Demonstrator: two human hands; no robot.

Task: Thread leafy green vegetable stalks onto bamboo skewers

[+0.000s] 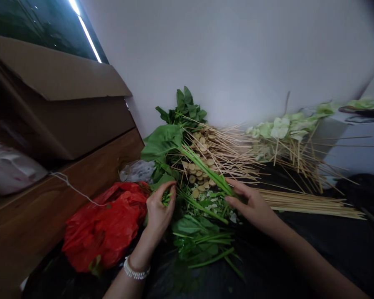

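My right hand [252,203] pinches the stem ends of a long-stalked leafy green [204,166], whose broad leaf points away to the left. My left hand [160,203], with a beaded bracelet [135,270] on the wrist, is curled round some small green stems [166,198]; the part inside the palm is hidden. Below and between both hands lies a loose pile of leafy greens [202,241] on a black plastic sheet [268,253]. Chopped pale-green bits [216,203] lie just beyond it.
Behind are skewers of round beige slices [201,174], dark leafy bunches [187,106] and skewered pale cabbage leaves [280,126]. Bare bamboo skewers [311,203] lie at right. A red plastic bag [106,228] sits left, near a cardboard box [65,120] on a wooden surface [90,170].
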